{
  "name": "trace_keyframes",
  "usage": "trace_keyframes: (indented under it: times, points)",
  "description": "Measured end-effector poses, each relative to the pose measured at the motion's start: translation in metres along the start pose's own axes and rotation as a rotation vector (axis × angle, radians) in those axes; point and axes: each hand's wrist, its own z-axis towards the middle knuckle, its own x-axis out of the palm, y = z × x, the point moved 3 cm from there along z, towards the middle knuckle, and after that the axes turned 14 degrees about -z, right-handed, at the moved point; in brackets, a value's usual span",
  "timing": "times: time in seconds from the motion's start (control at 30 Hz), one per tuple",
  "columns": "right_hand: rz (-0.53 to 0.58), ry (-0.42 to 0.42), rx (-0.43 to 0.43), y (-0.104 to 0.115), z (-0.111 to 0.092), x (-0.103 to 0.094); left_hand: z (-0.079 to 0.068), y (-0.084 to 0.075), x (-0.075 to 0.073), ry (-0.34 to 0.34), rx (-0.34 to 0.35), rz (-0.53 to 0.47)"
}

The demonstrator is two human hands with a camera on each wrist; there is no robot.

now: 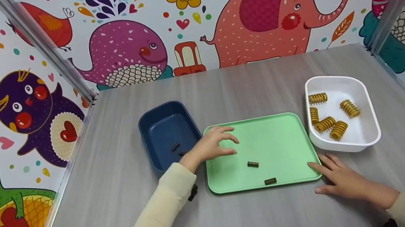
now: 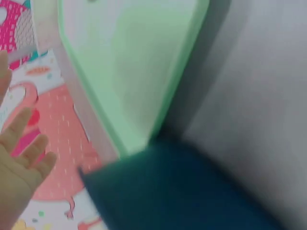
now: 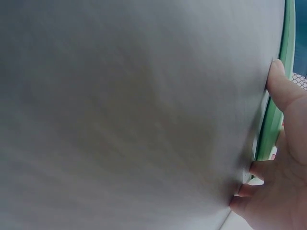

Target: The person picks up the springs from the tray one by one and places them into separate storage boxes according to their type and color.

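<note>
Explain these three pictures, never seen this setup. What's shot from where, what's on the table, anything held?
No machine here: a person works with two bare hands, wearing three cameras. The wide picture comes from the head, looking down at a grey table. The other two come from the wrists, close up and blurry.

On the table: a green tray with two small dark springs on it, a blue bin to its left holding a couple of dark pieces, and a white bin to its right with five yellow springs.

The left hand hovers over the tray's left edge, fingers relaxed, apparently holding nothing. The right hand lies flat on the table by the tray's near right corner.
</note>
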Motion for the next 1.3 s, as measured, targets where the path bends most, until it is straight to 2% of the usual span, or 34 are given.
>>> trace_keyframes:
  times: [0.27, 0.47, 0.7, 0.87, 1.3]
  points:
    - [0.004, -0.005, -0.002, 0.0, 0.0, -0.001, 0.009, 0.0, 0.033, 0.012, -0.007, 0.076]
    - [0.003, -0.019, -0.006, 0.0, 0.0, 0.0, 0.013, 0.002, 0.053, 0.009, -0.044, 0.131]
    - [-0.014, -0.039, -0.021, 0.0, 0.001, -0.001, 0.014, 0.005, 0.07, -0.02, -0.087, 0.11]
    - [-0.017, -0.05, -0.025, 0.001, 0.002, -0.001, 0.012, 0.009, 0.078, -0.011, -0.115, 0.059]
    - [-0.004, -0.009, 0.002, -0.001, 0.001, 0.001, 0.015, 0.018, 0.086, -0.078, -0.153, -0.043]
